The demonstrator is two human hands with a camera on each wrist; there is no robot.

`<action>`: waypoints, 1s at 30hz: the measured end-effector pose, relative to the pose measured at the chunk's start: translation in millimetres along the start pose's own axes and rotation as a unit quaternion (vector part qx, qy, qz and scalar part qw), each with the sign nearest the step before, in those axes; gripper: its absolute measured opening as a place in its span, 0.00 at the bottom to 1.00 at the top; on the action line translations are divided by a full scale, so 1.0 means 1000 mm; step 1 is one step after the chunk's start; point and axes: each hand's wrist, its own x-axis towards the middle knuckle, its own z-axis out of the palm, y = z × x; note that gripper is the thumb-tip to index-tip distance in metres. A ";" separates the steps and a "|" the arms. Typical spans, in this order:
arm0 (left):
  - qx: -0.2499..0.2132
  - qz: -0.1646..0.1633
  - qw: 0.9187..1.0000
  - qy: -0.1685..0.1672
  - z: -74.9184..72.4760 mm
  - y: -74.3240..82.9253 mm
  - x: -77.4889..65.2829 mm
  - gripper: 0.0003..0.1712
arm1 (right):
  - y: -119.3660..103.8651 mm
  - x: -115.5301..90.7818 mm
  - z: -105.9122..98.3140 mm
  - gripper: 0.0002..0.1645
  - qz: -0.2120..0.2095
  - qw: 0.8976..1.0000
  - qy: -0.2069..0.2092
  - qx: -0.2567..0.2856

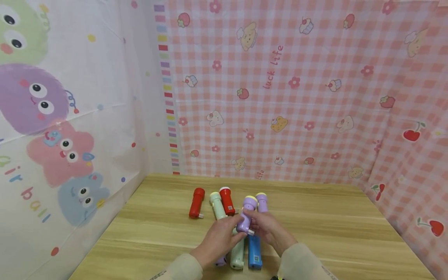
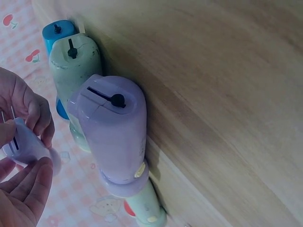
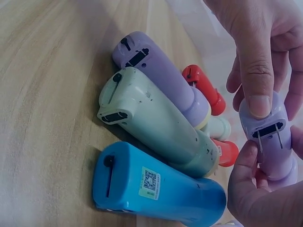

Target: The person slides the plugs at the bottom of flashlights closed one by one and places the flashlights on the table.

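Held up between both hands is a purple flashlight (image 1: 245, 219) with a yellow-rimmed head. Two metal plug prongs (image 3: 279, 136) stick out near its tail end in the right wrist view. My left hand (image 1: 218, 239) grips the tail end, thumb against it. The right hand (image 1: 274, 231) holds the body from the other side, fingers close to the prongs. Below the hands on the table lie another purple flashlight (image 2: 116, 146), a pale green flashlight (image 3: 156, 118) and a blue flashlight (image 3: 137, 182) with a code sticker.
Farther back on the wooden table (image 1: 150, 233) lie a red flashlight (image 1: 197, 203), a white-rimmed red flashlight (image 1: 227, 201), a pale green flashlight (image 1: 217, 204) and a purple flashlight (image 1: 261, 201). A checked cloth (image 1: 297, 116) hangs behind, with a cartoon-printed sheet (image 1: 115, 97) at left.
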 end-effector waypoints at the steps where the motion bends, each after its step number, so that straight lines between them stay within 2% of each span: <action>1: -0.001 0.000 1.000 -0.001 0.000 0.000 0.000 0.16 | 0.001 0.000 0.000 0.21 0.000 1.000 0.000 -0.001; 18: 0.030 0.036 0.998 0.033 0.007 -0.001 -0.004 0.17 | 0.003 -0.004 0.003 0.22 -0.012 1.000 0.010 0.005; 30: 0.051 0.048 0.997 0.034 0.004 0.003 -0.004 0.13 | 0.003 -0.007 0.003 0.20 -0.018 1.000 0.007 0.008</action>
